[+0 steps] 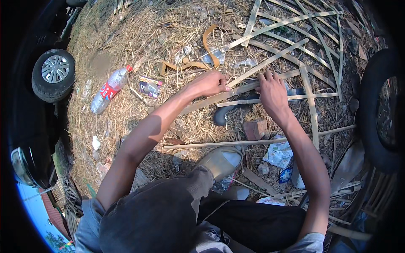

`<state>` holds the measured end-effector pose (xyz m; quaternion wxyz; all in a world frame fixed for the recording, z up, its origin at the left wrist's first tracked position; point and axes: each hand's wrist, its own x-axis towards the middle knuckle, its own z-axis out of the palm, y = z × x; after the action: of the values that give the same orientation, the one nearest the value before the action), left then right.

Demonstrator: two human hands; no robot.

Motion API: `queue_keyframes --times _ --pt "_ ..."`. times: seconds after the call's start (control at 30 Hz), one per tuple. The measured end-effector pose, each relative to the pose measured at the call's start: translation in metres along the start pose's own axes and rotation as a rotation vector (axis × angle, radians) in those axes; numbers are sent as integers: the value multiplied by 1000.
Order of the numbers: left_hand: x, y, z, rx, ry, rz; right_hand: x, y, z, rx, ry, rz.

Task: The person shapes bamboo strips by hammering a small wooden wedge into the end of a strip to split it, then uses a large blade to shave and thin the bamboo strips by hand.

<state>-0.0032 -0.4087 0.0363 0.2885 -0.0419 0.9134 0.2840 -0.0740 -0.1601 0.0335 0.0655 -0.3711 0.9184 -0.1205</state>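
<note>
Both hands are closed on one long bamboo strip [236, 90] near the centre of the frame. The left hand [209, 83] is curled into a fist around the strip's lower stretch, knuckles up. The right hand [273, 90] lies just beside it to the right, fingers bent over the strip and pressing it down where it crosses a dark curved blade [253, 101]. The blade's black handle [220, 116] hooks downward just below the left hand.

The strip runs from centre left up toward the upper right, where it joins a loose lattice of other bamboo slats [303, 50] spread over straw-covered ground [126, 33]. Another slat [257, 142] lies nearly level below the hands, above the person's shoe [221, 160], which sits in the lower centre. A brick [255, 128] rests just under the right wrist.

In the upper left a plastic bottle [109, 89] with a red label lies on the straw, with a small wrapper [149, 86] near it. A curled tan strap [198, 59] lies above the left hand. A car wheel [54, 75] shows at the left edge.
</note>
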Motion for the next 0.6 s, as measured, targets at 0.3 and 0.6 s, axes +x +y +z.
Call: queue_keyframes --times 0.3,0.6 --pt "5 -2 -23 -174 203 -60 -12 14 7 200 116 -54" --pt "-82 6 -11 -899 65 -103 -93 17 -23 402 233 -216"
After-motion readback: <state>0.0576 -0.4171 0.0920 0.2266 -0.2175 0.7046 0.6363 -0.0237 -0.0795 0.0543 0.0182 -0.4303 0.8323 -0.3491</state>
